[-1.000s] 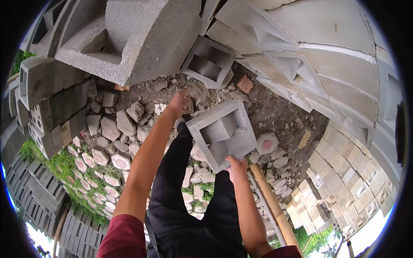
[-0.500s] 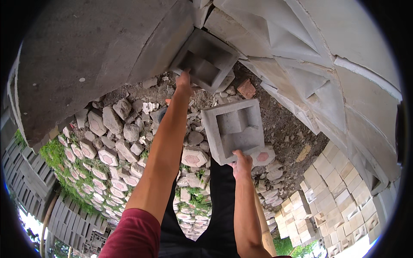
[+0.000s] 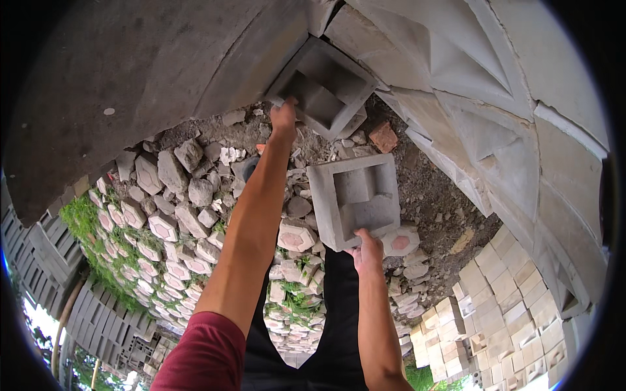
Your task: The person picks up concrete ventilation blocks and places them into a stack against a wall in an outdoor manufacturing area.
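Left hand (image 3: pixel 284 117) is set at the far block (image 3: pixel 322 96), near-left edge (grip unclear); the nearer block (image 3: pixel 355 188) is clasped by the right hand (image 3: pixel 368 253).

I see a short maroon sleeve (image 3: pixel 203 352) on the left arm (image 3: pixel 251 225) and plain black trousers (image 3: pixel 342 313). The left hand (image 3: pixel 283 117) and right hand (image 3: pixel 368 253) are bare.

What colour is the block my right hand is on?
Plain light grey; the block shows best in the head view.
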{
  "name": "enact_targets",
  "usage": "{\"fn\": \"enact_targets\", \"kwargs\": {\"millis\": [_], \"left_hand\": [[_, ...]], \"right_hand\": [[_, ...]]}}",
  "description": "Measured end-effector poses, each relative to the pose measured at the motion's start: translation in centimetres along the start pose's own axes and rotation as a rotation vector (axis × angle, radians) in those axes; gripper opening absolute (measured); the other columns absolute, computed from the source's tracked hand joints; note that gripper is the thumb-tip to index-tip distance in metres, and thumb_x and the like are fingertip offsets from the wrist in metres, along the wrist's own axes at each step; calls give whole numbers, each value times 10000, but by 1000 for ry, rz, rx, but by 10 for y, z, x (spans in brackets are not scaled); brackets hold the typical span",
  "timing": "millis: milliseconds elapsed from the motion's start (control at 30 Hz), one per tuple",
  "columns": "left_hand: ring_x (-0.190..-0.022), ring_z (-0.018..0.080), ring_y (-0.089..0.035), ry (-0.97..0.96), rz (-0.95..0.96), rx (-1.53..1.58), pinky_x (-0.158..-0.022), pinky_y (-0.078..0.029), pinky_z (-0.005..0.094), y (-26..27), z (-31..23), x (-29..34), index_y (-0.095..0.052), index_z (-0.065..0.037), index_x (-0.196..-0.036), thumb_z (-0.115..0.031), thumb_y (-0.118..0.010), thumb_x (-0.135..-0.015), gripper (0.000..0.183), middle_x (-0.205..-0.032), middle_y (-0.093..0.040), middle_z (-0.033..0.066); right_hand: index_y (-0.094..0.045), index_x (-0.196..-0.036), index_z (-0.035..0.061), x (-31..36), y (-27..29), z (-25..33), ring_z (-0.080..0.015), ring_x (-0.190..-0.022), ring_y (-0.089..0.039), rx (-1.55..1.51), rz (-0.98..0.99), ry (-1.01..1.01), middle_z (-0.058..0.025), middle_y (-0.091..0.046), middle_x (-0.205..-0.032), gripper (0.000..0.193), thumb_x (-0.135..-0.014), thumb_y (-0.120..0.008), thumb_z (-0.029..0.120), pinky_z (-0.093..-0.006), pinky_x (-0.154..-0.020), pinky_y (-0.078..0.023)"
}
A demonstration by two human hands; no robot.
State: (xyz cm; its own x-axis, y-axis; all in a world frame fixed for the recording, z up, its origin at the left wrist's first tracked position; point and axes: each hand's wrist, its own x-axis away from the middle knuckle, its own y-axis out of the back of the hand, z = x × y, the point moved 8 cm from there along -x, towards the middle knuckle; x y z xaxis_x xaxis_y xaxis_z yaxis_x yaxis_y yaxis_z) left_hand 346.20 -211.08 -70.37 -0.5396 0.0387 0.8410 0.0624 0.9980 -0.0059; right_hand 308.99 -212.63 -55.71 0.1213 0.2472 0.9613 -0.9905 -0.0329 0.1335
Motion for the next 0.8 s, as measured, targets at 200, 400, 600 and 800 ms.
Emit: {"fn": "enact_targets", "kwargs": {"millis": [200,400,600,800], "left_hand": [[-910,307,-561,32,7,-23,-674,-492,520,1,3,-2,-520,-8,-1044,-203,-625,-729,385,-1006,-551,136],[-918,297,-570,16,1,-34,-666,-494,496,3,6,-4,-508,-37,-1070,-204,-621,-732,393,-1020,-562,129],[-871,284,-589,-28,18,-39,-657,-493,498,8,4,-3,-498,-3,-1056,-221,-631,-741,405,-991,-570,122],[-959,303,-586,52,72,-73,-770,-475,532,8,9,-3,-461,18,-1183,-307,-622,-804,525,-1099,-578,143]], "right_hand": [[-451,-1110,-80,8,-8,12,-358,-1002,-553,90,-15,43,-190,-493,-1126,437,-721,-631,4,-628,-804,-495],[-466,-1100,-113,11,-15,16,-330,-928,-584,78,-21,76,-188,-520,-1084,447,-706,-646,-3,-599,-737,-535],[-473,-1112,-103,13,-13,16,-320,-935,-584,96,-38,57,-174,-528,-1083,449,-708,-641,-6,-595,-737,-536],[-499,-1120,-53,11,-17,29,-280,-905,-602,182,-17,125,-141,-554,-1071,432,-712,-630,1,-536,-727,-561]]}}
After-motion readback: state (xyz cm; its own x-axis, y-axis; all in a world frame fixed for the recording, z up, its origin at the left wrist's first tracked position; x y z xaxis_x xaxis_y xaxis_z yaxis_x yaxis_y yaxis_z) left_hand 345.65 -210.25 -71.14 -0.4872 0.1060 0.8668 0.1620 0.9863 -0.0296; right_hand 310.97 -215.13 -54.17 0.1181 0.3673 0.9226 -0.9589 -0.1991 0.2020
